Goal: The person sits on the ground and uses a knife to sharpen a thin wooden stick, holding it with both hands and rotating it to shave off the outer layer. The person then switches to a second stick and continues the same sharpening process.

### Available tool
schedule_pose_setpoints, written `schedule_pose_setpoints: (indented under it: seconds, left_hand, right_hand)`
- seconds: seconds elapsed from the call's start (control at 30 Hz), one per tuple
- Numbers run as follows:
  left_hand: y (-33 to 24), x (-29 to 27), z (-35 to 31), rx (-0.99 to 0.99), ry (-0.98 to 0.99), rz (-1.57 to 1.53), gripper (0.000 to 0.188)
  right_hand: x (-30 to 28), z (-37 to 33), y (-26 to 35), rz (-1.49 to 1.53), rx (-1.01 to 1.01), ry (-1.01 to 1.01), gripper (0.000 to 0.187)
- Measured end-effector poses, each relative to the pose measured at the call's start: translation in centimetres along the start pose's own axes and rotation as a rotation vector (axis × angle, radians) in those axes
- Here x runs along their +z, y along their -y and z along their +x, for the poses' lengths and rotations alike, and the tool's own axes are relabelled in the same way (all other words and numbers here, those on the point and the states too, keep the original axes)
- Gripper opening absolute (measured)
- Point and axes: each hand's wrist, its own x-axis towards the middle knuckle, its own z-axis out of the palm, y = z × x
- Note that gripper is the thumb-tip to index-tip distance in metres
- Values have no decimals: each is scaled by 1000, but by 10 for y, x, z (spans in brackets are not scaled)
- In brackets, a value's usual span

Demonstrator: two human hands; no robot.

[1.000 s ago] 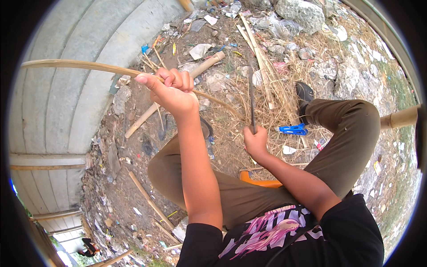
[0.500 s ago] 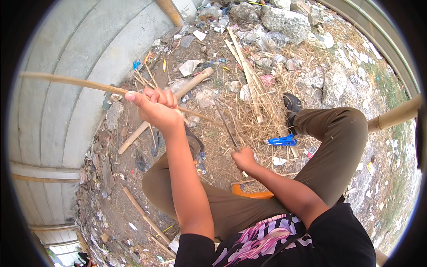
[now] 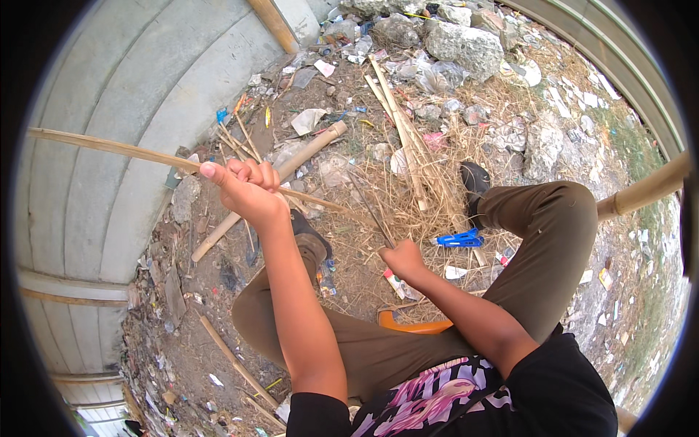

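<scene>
My left hand [image 3: 247,188] is closed around a long, thin bamboo strip [image 3: 109,146], which slants from the upper left down toward the middle. The thumb lies along the strip. Lower and to the right, my right hand [image 3: 404,261] grips a knife, its narrow dark blade [image 3: 373,213] pointing up and to the left. The blade's tip is close to the lower end of the strip; whether they touch I cannot tell. The knife's handle is hidden in my fist. Pale shavings [image 3: 429,193] and flat bamboo slats [image 3: 400,124] lie on the ground beyond the blade.
A thick bamboo pole [image 3: 269,191] lies left of centre. Near my right leg is a blue plastic object [image 3: 459,239]. An orange curved piece [image 3: 415,326] shows under my legs. Rocks [image 3: 466,47] stand far off, grey wall panels [image 3: 153,87] at left, litter all around.
My left hand has shifted slightly left and down with the bamboo strip, whose outer end sits a little lower. My right hand and the knife stay nearly in place.
</scene>
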Motion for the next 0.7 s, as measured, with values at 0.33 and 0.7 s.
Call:
schedule_pose_setpoints:
  seconds: [0.33,0.7]
  left_hand:
    - [8,7,-7,-118,258,-138,71]
    - [8,20,-10,-53,136,-75,71]
  right_hand:
    - [-15,-4,-17,-158,-71,0,33]
    - [-1,-31,3,410,-451,-273,35]
